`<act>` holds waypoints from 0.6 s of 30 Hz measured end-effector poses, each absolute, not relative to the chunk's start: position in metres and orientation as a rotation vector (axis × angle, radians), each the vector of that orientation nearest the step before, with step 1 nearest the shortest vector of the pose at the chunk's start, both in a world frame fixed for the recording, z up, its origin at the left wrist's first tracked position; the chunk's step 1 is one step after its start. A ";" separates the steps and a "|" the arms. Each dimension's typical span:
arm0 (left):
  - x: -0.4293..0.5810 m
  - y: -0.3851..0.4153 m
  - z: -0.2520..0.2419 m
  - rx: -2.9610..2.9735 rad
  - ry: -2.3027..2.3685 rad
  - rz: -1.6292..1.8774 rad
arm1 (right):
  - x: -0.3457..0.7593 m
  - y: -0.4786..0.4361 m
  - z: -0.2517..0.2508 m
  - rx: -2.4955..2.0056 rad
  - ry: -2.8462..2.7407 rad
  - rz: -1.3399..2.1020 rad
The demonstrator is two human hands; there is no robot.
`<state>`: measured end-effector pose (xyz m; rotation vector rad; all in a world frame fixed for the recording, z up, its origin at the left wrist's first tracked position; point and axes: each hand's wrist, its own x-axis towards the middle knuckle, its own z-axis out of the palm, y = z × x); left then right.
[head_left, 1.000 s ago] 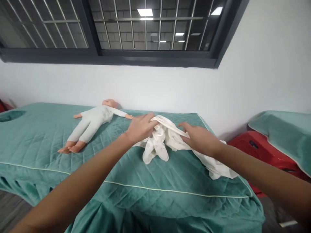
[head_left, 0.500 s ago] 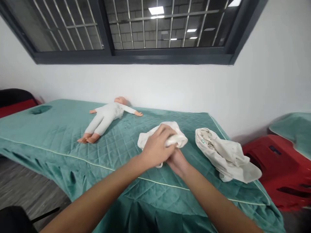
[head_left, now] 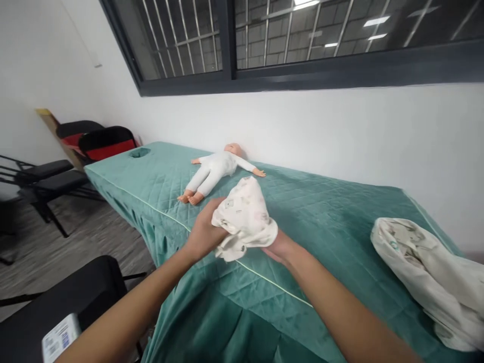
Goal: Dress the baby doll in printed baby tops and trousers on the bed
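Note:
Both hands hold a small white patterned cloth over the near edge of the green quilted bed cover. My left hand grips its left side, with fingers partly under the fabric. My right hand is at its lower right, its fingers mostly hidden beneath or inside the cloth. Just beyond, a baby doll in a white suit lies on its back, arms spread, head toward the wall. A larger crumpled white cloth rests at the bed's right.
Black folding chairs with red parts stand at the back left. A black chair seat bearing a white labelled box is at the near left. The wall and barred window run behind the bed.
The view has swung left, showing more chairs. My hands have moved apart, and the bunched cloth is now spread wider and raised between them, its printed side showing.

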<state>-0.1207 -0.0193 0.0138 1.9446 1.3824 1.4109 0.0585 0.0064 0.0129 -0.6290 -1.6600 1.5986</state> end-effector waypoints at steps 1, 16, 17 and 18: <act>-0.136 -0.022 0.011 1.910 1.448 1.428 | 0.055 0.001 0.013 -0.615 -1.705 1.620; -0.441 -0.196 -0.061 1.067 3.086 0.362 | 0.203 0.024 -0.074 -1.413 -2.195 0.285; -0.442 -0.211 -0.071 1.048 3.129 0.158 | 0.208 0.026 -0.078 -1.423 -2.202 0.245; -0.442 -0.223 -0.081 1.132 3.100 0.087 | 0.211 0.027 -0.082 -1.427 -2.211 0.210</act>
